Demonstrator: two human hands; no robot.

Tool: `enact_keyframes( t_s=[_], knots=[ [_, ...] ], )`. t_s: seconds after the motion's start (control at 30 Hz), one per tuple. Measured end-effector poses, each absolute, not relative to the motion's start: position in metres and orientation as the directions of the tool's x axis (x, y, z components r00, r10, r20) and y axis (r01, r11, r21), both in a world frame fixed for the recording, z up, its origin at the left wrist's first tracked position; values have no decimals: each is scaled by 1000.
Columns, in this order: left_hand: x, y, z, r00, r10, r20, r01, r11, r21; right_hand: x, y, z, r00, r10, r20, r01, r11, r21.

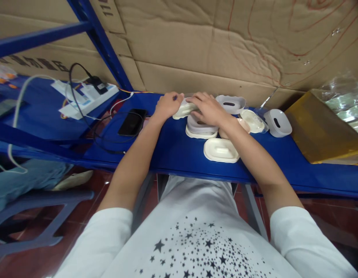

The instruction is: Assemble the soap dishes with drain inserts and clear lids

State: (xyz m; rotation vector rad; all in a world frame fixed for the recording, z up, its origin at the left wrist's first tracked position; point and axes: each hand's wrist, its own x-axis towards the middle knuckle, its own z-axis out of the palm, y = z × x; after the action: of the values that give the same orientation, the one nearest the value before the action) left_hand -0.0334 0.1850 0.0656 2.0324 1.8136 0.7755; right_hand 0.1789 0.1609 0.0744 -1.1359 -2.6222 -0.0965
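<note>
My left hand point(168, 105) is closed on the left end of a cream plastic piece point(183, 111) near the back of the blue table. My right hand point(207, 108) reaches over the same piece from the right, its fingers bent and touching its top. Just below my right hand, a white oval tray point(200, 127) rests on a cream base point(200, 135). A cream oval lid point(221, 150) with a raised middle lies nearer the front edge. Behind my right wrist stands a white slotted tray point(231, 104).
A white slotted box point(278, 122), a cream lid point(252, 121) and a tan carton point(324, 131) stand to the right. On the left are a black phone point(133, 122), cables, a power strip point(90, 101) and a blue shelf post point(102, 44). Cardboard point(179, 42) lines the back.
</note>
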Motion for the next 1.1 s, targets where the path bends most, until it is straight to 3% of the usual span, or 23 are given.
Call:
enact_keyframes(
  t_s=[0.2,0.33,0.47,0.6,0.87,1.0,1.1],
  knots=[
    [-36,191,61,31,984,174,828,-123,547,180,161,71,-651,713,259,732,680,-32],
    [-37,192,51,69,956,284,842,-209,497,180,165,65,-689,699,193,703,709,-57],
    [-36,188,48,197,894,402,809,-380,448,181,166,65,-677,730,97,716,683,-145],
    [-32,179,58,347,806,480,719,-557,416,187,169,69,-641,755,137,700,648,-299],
    [-29,176,54,392,723,568,599,-670,439,199,184,65,-408,876,258,675,479,-561],
    [-30,179,49,364,751,552,622,-637,456,197,190,55,-343,902,261,569,421,-706],
    [-32,180,51,353,772,528,616,-616,490,197,198,51,-291,916,277,536,395,-746]
  ],
)
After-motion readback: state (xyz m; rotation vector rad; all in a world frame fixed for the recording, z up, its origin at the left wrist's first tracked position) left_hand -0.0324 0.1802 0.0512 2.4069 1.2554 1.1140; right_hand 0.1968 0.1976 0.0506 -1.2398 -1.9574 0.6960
